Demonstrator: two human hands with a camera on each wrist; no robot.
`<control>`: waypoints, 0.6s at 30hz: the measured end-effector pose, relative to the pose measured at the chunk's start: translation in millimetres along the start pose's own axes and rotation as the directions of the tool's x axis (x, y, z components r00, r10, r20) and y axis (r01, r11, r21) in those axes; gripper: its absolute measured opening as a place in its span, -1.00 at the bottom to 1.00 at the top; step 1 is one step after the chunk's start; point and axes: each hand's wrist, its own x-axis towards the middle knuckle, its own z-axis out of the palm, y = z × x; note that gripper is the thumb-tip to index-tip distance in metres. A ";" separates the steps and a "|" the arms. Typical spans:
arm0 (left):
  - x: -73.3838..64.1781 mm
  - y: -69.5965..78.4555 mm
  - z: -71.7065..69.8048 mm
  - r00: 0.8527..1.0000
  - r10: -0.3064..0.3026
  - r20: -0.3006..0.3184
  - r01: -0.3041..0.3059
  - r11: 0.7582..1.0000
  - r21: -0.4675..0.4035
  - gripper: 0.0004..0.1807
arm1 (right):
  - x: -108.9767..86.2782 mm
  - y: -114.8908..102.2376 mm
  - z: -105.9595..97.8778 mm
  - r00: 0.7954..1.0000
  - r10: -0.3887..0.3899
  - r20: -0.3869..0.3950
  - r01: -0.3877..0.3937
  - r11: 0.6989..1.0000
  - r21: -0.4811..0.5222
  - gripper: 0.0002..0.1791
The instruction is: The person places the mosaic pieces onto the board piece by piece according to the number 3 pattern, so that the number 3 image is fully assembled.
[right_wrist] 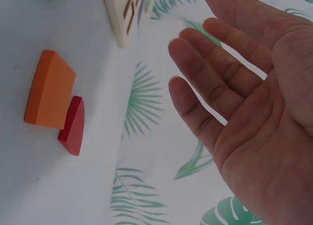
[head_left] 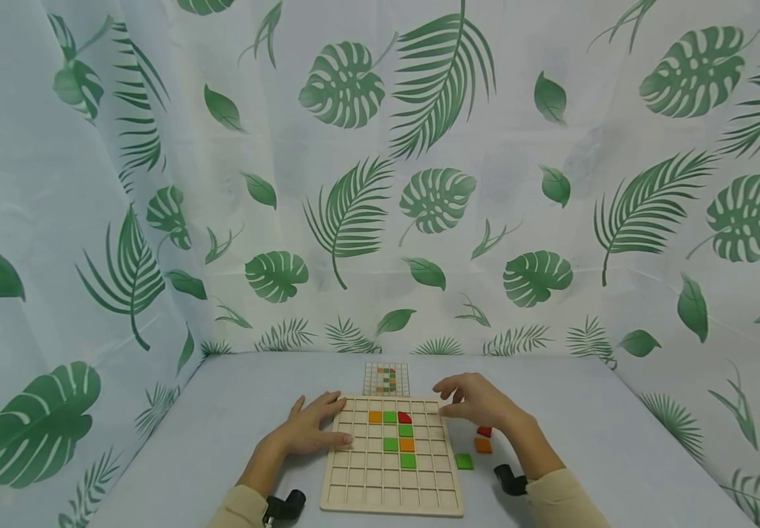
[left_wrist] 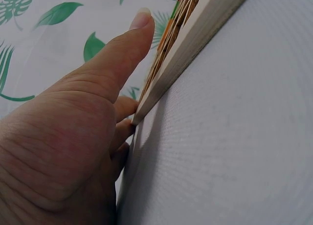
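A wooden grid board (head_left: 360, 497) lies on the table, with several coloured tiles in its cells: orange (head_left: 375, 416), green (head_left: 390, 444) and a red one with a rounded corner (head_left: 404, 417). My left hand (head_left: 310, 429) rests at the board's left edge, thumb over the rim and fingers spread along the upper corner. At the upper right corner hovers my right hand (head_left: 475, 400), its fingers loosely bent; its palm (right_wrist: 254, 122) holds nothing in the right wrist view. Right of the board lie a loose green tile (head_left: 464, 461), an orange tile (right_wrist: 50, 90) and a red rounded tile (right_wrist: 73, 127).
A small printed pattern card (head_left: 370, 379) with a similar grid lies just beyond the board's far edge. Leaf-printed white curtains (head_left: 459, 293) stand behind and to the sides of the pale table (head_left: 175, 455). Black devices (head_left: 510, 480) are strapped at both wrists.
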 end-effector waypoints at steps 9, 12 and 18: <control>0.0 1.2 0.7 1.000 -0.009 -0.006 0.009 1.000 0.006 0.01 | -7.0 5.6 -8.7 0.998 0.053 0.024 -0.053 0.998 0.026 -0.62; -0.1 1.2 0.8 1.000 -0.008 -0.009 0.008 1.000 0.010 0.01 | -10.2 9.8 -11.4 0.998 0.057 0.038 -0.058 0.998 0.025 -0.65; -0.4 1.3 0.6 1.000 -0.006 -0.012 0.006 1.000 0.007 0.01 | -12.8 16.9 -14.8 0.994 0.094 0.058 -0.096 0.995 0.035 -0.70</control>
